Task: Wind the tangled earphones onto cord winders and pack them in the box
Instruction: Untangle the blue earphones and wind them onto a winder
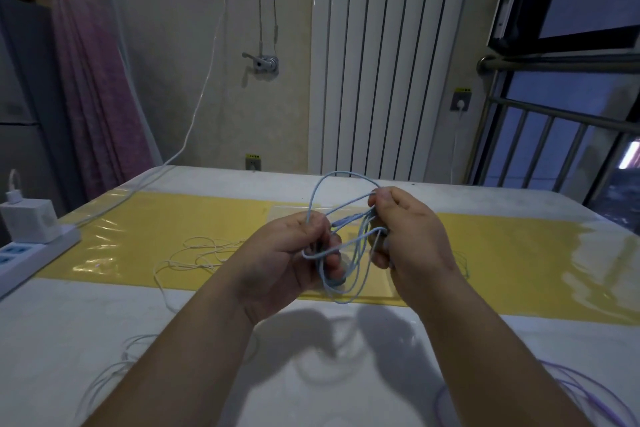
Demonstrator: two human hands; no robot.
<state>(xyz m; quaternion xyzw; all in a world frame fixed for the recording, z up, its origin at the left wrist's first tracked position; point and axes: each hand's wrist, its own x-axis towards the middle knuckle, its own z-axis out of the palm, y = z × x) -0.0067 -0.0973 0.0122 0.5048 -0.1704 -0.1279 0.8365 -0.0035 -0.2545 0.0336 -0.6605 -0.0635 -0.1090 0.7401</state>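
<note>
We grip the tangled light-blue earphone cord (349,246) with both left hand (294,253) and right hand (405,232), raised above the yellow mat (173,218).

I am holding the left hand (294,250) and right hand (408,236) close together above the surface (69,322), both gripping loops of the tangled light blue earphones (332,174). White earphones (201,253) are lying left of the hands, and a purple cord (581,392) is lying behind the right hand.
</note>
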